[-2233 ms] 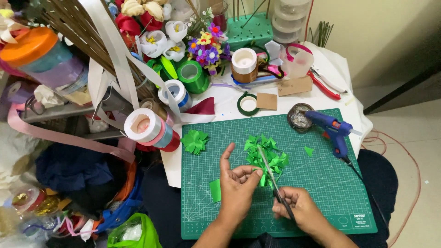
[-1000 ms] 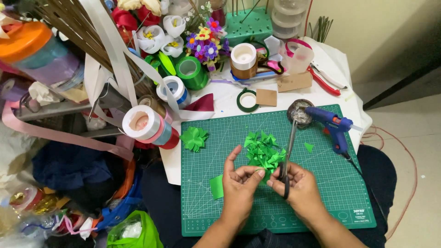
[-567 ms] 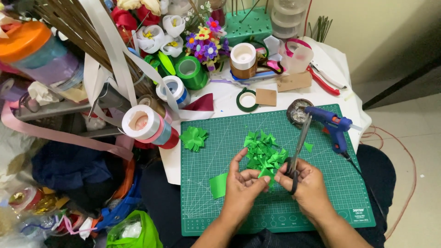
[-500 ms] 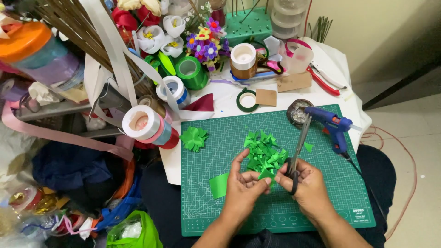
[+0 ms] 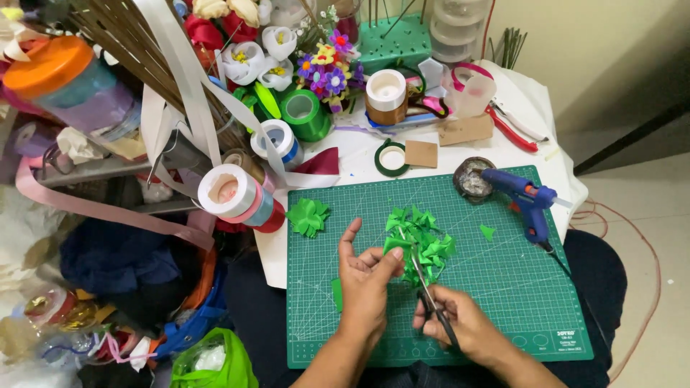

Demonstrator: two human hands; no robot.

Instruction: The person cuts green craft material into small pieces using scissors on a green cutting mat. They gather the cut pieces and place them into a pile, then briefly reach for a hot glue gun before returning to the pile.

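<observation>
Green ribbon flower [image 5: 420, 241] pinched by left hand [image 5: 365, 284]; right hand [image 5: 460, 323] grips scissors [image 5: 430, 294] against it

A ruffled cluster of bright green folded ribbon petals [image 5: 420, 241] sits above the green cutting mat, pinched at its lower left edge. Slim black-handled metal scissors [image 5: 431, 298] point their blades up into it.

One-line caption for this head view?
Left hand holds a green ribbon flower over the green cutting mat; right hand works black scissors.
</observation>
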